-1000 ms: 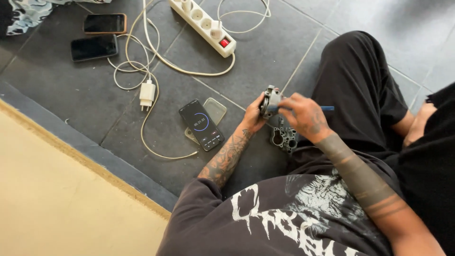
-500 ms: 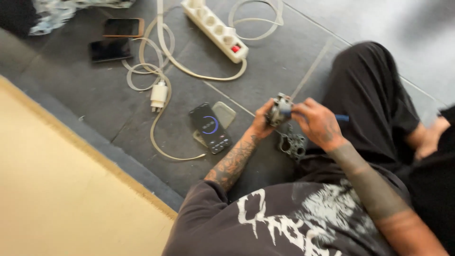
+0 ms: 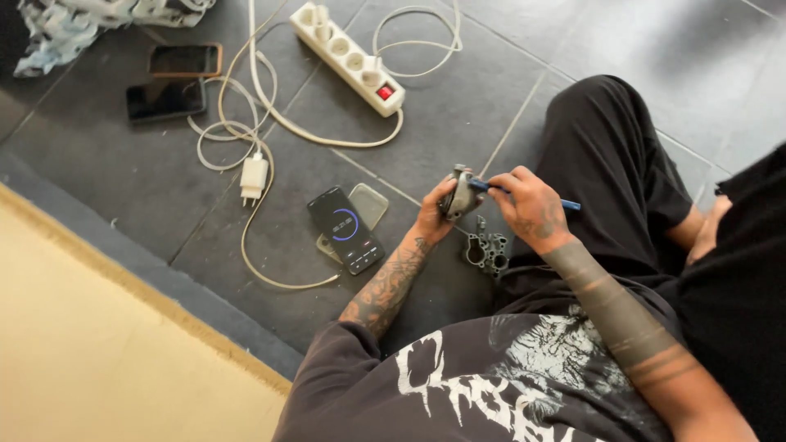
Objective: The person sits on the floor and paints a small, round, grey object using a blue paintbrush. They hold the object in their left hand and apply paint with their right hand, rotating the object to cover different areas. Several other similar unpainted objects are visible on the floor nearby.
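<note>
The left hand (image 3: pixel 432 217) closes its grip on a small grey metal part (image 3: pixel 458 196), steadying it above the tiled floor (image 3: pixel 147 176). The right hand (image 3: pixel 528 209) pinches a blue-handled tool (image 3: pixel 565 203), tip at the part's three o'clock. Another metal piece (image 3: pixel 487 250) lies at six o'clock.

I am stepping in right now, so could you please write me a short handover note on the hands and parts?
Left hand: holds a small grey metal part above the floor.
Right hand: holds a blue-handled tool, tip at that part.
Dark metal block with round holes: on the tile just below the hands.
Lit phone: on the floor to the left.
Done: cannot tell. Left: the tool is at work on the held part.
</note>
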